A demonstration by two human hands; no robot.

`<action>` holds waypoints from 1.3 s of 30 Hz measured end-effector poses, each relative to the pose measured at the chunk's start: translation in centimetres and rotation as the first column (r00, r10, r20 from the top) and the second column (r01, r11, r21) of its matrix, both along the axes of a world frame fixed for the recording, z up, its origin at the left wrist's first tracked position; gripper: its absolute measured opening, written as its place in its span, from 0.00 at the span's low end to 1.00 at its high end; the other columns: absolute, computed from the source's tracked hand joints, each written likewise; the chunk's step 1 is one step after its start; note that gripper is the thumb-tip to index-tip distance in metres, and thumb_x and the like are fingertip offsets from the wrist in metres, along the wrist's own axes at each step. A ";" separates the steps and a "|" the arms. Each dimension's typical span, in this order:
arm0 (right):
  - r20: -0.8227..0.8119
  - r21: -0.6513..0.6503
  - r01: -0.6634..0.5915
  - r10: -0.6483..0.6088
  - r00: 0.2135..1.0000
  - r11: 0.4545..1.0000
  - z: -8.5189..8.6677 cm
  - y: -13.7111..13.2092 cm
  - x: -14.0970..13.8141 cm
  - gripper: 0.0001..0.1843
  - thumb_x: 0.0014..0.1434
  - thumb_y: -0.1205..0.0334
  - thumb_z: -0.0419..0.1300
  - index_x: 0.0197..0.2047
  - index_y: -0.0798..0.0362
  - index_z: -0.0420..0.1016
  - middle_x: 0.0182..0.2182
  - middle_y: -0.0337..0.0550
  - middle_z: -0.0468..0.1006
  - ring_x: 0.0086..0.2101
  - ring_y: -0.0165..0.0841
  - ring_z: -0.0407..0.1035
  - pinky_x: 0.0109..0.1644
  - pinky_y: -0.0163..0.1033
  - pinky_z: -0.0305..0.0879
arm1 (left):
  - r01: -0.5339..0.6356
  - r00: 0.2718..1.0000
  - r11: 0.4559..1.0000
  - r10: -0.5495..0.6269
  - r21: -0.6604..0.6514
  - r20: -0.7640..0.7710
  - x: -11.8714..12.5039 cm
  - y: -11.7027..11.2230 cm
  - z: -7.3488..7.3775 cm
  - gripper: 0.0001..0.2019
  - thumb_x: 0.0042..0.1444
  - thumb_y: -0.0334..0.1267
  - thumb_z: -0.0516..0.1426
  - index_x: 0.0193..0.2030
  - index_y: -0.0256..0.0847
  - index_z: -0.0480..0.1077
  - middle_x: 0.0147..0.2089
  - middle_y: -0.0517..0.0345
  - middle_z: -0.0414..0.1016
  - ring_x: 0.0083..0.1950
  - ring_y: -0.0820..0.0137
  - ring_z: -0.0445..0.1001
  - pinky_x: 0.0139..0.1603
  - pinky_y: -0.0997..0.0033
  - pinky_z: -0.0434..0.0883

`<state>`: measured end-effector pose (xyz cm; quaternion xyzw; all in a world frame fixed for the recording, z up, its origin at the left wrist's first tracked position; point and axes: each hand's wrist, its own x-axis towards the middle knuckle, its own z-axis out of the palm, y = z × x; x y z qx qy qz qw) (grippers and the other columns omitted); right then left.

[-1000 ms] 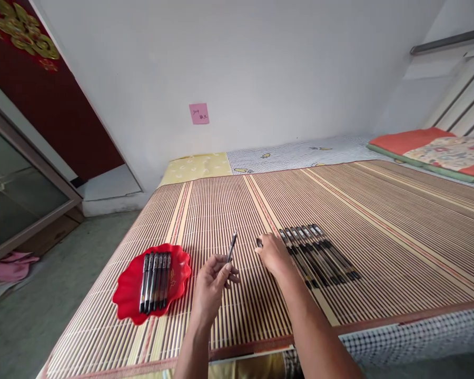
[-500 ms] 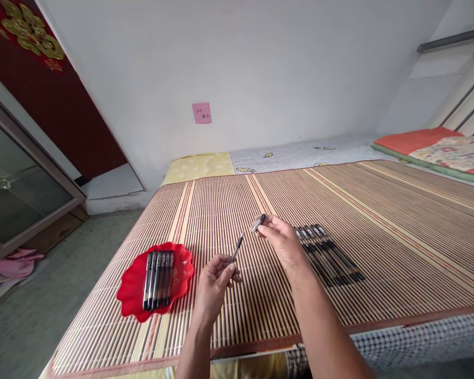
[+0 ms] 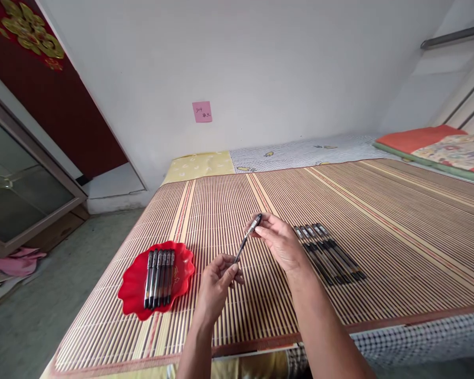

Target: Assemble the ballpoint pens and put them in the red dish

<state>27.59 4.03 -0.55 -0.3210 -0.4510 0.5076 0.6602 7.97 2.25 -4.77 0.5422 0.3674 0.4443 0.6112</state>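
Pen (image 3: 240, 252) meets cap (image 3: 254, 225) above the striped mat (image 3: 221, 210)

The left hand (image 3: 217, 279) is clamped on the pen, which tilts up toward the right; the right hand (image 3: 278, 242) pinches the black-ended cap between thumb and fingers; the pen's tip is at the cap's open end, though how far inside cannot be told; near the left hand, a red wavy-edged plate (image 3: 130, 295) holds a row of capped pens (image 3: 158, 276); beside the right forearm, more pens (image 3: 332, 255) lie side by side on the mat.
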 end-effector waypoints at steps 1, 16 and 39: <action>0.007 0.003 -0.015 0.015 1.000 1.000 -0.2 0.0 0.0 0.13 0.60 0.62 0.67 0.49 0.51 0.77 0.43 0.46 0.83 0.43 0.36 0.78 0.51 0.44 0.71 | 0.003 1.000 1.000 -0.003 0.001 0.000 0.0 0.0 0.0 0.12 0.60 0.45 0.65 0.40 0.38 0.72 0.31 0.59 0.78 0.30 0.71 0.79 0.30 0.74 0.68; 0.241 -0.063 0.155 -0.136 0.961 0.986 -0.2 0.2 -0.3 0.15 0.59 0.49 0.69 0.43 0.50 0.82 0.37 0.42 0.80 0.38 0.34 0.73 0.45 0.40 0.70 | 0.079 0.996 0.997 -0.079 -0.003 0.033 0.1 -0.4 1.1 0.14 0.60 0.47 0.64 0.40 0.37 0.73 0.31 0.56 0.81 0.31 0.70 0.79 0.34 0.72 0.70; 0.330 -0.029 -0.065 0.071 0.941 0.997 -0.6 0.2 -1.8 0.12 0.66 0.54 0.62 0.47 0.51 0.81 0.37 0.41 0.79 0.38 0.32 0.73 0.46 0.40 0.71 | 0.139 0.976 0.988 -0.124 -0.071 0.178 0.3 -1.0 0.7 0.14 0.58 0.44 0.68 0.37 0.37 0.69 0.31 0.51 0.83 0.25 0.73 0.75 0.28 0.74 0.71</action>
